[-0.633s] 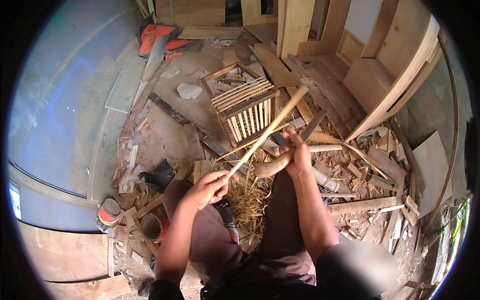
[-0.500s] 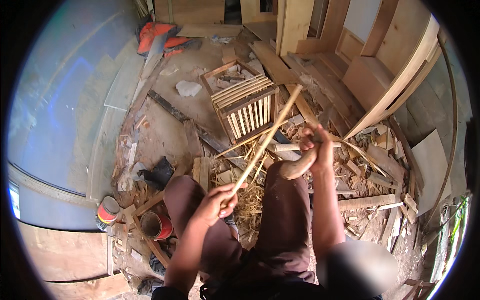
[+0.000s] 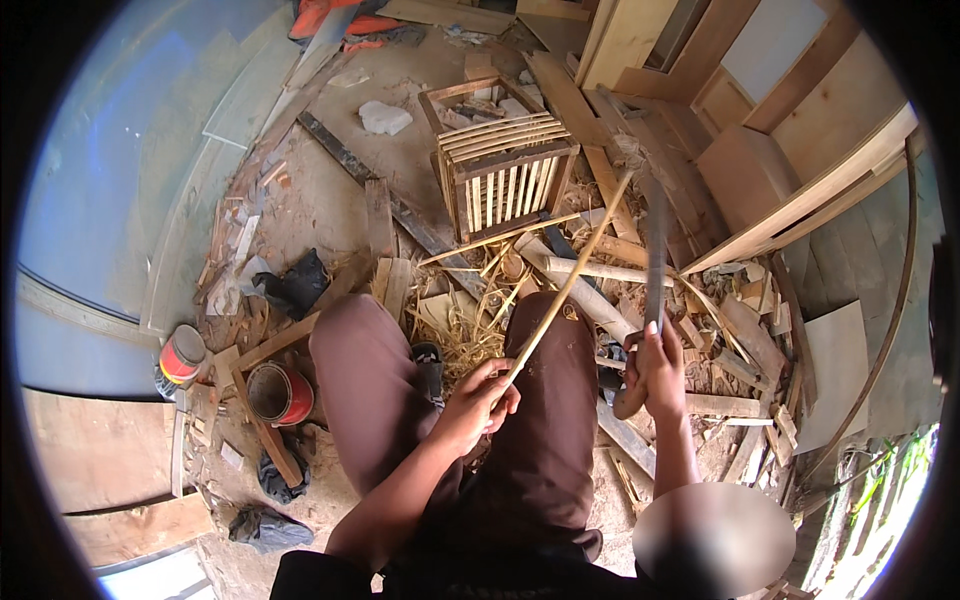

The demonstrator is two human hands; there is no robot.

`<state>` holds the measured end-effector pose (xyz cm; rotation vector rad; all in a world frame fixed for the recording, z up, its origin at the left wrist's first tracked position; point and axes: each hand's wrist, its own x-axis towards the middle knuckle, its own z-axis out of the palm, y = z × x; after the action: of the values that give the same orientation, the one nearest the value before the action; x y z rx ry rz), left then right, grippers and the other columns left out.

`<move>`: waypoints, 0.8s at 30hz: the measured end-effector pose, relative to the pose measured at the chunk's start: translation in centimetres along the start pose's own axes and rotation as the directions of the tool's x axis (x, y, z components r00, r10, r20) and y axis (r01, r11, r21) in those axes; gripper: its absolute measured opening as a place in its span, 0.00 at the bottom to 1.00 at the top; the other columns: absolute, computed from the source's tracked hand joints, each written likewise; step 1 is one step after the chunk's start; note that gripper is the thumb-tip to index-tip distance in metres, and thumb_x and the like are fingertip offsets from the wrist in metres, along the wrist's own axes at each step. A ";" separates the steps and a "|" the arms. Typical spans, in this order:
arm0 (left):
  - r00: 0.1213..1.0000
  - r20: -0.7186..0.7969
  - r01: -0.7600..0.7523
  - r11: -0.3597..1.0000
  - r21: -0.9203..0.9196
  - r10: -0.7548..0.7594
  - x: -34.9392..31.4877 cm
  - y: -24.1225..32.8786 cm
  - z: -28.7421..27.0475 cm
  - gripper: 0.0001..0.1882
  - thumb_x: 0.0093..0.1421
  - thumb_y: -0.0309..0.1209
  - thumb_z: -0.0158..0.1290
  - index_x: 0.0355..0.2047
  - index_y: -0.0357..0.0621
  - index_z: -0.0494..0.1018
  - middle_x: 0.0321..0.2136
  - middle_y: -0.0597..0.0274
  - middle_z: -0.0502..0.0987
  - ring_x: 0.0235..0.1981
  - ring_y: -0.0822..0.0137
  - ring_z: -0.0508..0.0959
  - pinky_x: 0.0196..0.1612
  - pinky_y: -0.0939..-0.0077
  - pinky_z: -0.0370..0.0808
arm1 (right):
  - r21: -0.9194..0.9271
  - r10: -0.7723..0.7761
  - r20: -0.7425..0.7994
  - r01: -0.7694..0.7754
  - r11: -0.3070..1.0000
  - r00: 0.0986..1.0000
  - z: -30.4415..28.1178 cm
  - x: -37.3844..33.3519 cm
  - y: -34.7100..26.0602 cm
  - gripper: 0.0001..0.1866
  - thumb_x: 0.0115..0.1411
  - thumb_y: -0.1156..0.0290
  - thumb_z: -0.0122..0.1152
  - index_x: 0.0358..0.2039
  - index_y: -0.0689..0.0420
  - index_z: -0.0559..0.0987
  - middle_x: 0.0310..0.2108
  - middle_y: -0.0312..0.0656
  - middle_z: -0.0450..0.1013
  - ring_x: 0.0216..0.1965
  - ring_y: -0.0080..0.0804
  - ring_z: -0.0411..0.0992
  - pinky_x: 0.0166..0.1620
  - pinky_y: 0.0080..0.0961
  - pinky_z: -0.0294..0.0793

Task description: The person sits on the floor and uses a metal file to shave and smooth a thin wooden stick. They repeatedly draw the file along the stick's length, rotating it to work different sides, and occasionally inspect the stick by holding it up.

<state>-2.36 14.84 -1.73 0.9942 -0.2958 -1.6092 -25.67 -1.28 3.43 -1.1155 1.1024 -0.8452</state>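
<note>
My left hand [image 3: 476, 410] is closed round the lower end of a long, thin stick of pale wood or bamboo [image 3: 568, 288]. The stick slants up and to the right, above my right thigh. In my closed right hand [image 3: 658, 372] is a machete with a long dark blade [image 3: 656, 255] pointing away from me. Its curved wooden handle [image 3: 628, 402] shows below the fingers. Blade and stick are apart, though their far ends come near each other in the picture. Beyond my knees stands a slatted wooden crate [image 3: 512, 158] with a dark frame and pale slats.
Pale shavings [image 3: 465, 345] lie between my feet. Wood offcuts [image 3: 745, 345] cover the ground at right, below leaning wooden panels [image 3: 830, 215]. At left are a red can [image 3: 303, 398], another red and yellow can [image 3: 184, 354] and black plastic [image 3: 298, 284].
My right hand has turned, so the machete's blade now points away and its handle end toward me. The stick has shifted right with my left hand. The view has tilted nearer to me.
</note>
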 end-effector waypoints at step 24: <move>0.986 -0.164 -0.012 0.998 -0.057 0.003 4.1 -1.4 2.9 0.05 0.74 0.30 0.46 0.38 0.47 0.66 0.22 0.75 0.62 0.18 0.82 0.58 0.19 0.84 0.54 | -0.778 -0.286 0.509 0.576 0.249 0.812 5.0 -4.1 1.2 0.21 0.59 0.65 0.67 0.55 0.37 0.82 0.42 0.37 0.69 0.22 0.39 0.77 0.23 0.36 0.79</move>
<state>-5.36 10.69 -2.67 1.0720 -0.1396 -1.5104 -21.91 4.15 3.59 -2.5504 1.0097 -0.3764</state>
